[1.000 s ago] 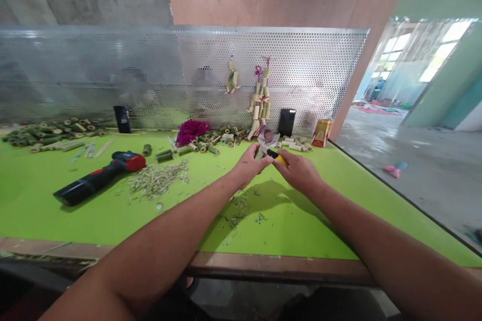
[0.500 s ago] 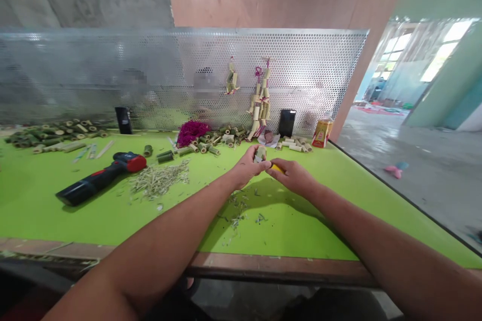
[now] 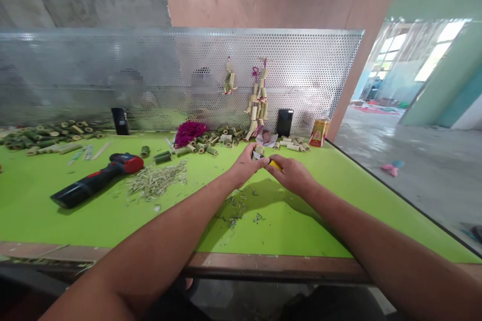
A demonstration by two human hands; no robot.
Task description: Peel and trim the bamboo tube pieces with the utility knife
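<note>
My left hand [image 3: 245, 164] is closed around a short piece of bamboo [image 3: 259, 149], held up over the green tabletop. In my right hand [image 3: 292, 173] is a knife with a yellow handle [image 3: 276, 165]; its blade lies against the bamboo, close to my left thumb. My right fingers wrap the handle, so much of it is hidden. Below the hands, thin bamboo shavings [image 3: 236, 208] are scattered on the table.
A cordless drill [image 3: 96, 178] lies at the left beside a heap of shavings [image 3: 156, 179]. Behind are cut bamboo pieces [image 3: 48, 135], purple string [image 3: 190, 133], a phone [image 3: 284, 122] and a gold-red container [image 3: 320, 132]. Bamboo figures [image 3: 258, 103] hang on the perforated metal panel [image 3: 312, 67].
The whole view has shifted slightly. Both hands stay together at the bamboo, with the knife and piece turned a little; the grips are the same.
</note>
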